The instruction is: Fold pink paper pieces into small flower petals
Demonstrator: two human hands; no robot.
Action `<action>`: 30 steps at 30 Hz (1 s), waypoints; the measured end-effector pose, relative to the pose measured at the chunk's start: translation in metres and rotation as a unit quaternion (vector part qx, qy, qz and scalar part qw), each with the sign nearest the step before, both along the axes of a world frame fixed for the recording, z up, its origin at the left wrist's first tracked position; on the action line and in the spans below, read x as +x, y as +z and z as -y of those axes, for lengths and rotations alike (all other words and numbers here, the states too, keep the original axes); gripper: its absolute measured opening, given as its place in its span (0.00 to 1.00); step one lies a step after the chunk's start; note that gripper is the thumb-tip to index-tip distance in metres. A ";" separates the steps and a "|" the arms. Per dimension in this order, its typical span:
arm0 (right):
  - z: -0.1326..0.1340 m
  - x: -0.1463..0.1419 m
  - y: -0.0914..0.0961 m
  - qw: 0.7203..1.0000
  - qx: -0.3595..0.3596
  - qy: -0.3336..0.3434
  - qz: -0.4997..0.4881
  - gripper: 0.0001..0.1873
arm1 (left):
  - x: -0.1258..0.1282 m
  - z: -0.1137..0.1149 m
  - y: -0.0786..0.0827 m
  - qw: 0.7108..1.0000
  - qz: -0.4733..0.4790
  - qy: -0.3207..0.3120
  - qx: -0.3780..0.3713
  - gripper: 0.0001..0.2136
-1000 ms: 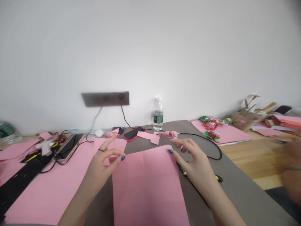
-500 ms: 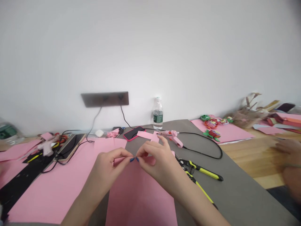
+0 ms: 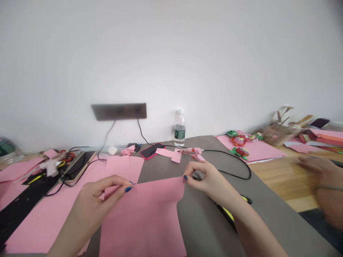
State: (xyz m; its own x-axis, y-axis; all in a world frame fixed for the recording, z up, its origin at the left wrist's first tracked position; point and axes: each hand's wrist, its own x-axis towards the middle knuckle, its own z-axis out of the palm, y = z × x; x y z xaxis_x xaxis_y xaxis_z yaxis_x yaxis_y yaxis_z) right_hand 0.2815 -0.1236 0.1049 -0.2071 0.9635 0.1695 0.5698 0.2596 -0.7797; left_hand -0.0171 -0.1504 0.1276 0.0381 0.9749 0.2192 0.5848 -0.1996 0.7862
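My left fingers [image 3: 118,196] and right fingers [image 3: 195,184] are each pinched, thumb against index, on a pink sheet [image 3: 143,214]. The left grips its far edge; the right grips its far right corner. The sheet lies between and below the fingers, its body pointing back toward me. The near end meets the frame limit, so I cannot confirm the long axis.

Left of my left fingers, partly under my forearm: a larger pink sheet [image 3: 53,210], angled away from me. Behind my right fingers, on the table [image 3: 209,221]: a yellow-and-black-handled tool [image 3: 229,214], mostly covered by my forearm.

Just beyond my right fingers: a pink glue gun [image 3: 191,151] with its black cable [image 3: 241,160] looping right, and pink scraps [image 3: 164,152]. Beyond the gap between both sets of fingers: a pink-cased phone [image 3: 152,151], then an upright bottle [image 3: 179,134] near the wall. Well right: a co-worker's blurred hand [image 3: 318,167]; farther, paper flowers [image 3: 239,140].
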 end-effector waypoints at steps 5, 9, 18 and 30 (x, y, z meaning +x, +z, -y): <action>-0.010 0.030 -0.017 0.992 0.038 -0.120 -0.017 0.06 | -0.029 -0.002 0.005 0.996 -0.018 0.077 0.047 0.09; -0.004 0.015 -0.014 0.976 0.038 -0.029 -0.213 0.18 | -0.019 -0.002 0.003 0.993 0.013 0.105 0.052 0.10; -0.003 -0.022 -0.004 0.944 -0.127 -0.013 -0.305 0.24 | -0.010 -0.035 -0.007 0.990 0.053 -0.067 -0.113 0.14; -0.004 -0.039 -0.065 0.962 -0.133 0.053 -0.233 0.21 | 0.033 -0.055 -0.050 0.943 -0.092 -0.266 -0.179 0.12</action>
State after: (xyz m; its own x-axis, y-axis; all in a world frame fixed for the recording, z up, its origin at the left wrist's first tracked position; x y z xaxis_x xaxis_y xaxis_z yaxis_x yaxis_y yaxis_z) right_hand 0.2425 -0.1195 0.0397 -0.2676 0.9634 0.0171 0.1241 0.0520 -0.9909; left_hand 0.0163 -0.0955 0.0779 0.5484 0.8171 -0.1780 0.6090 -0.2444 0.7546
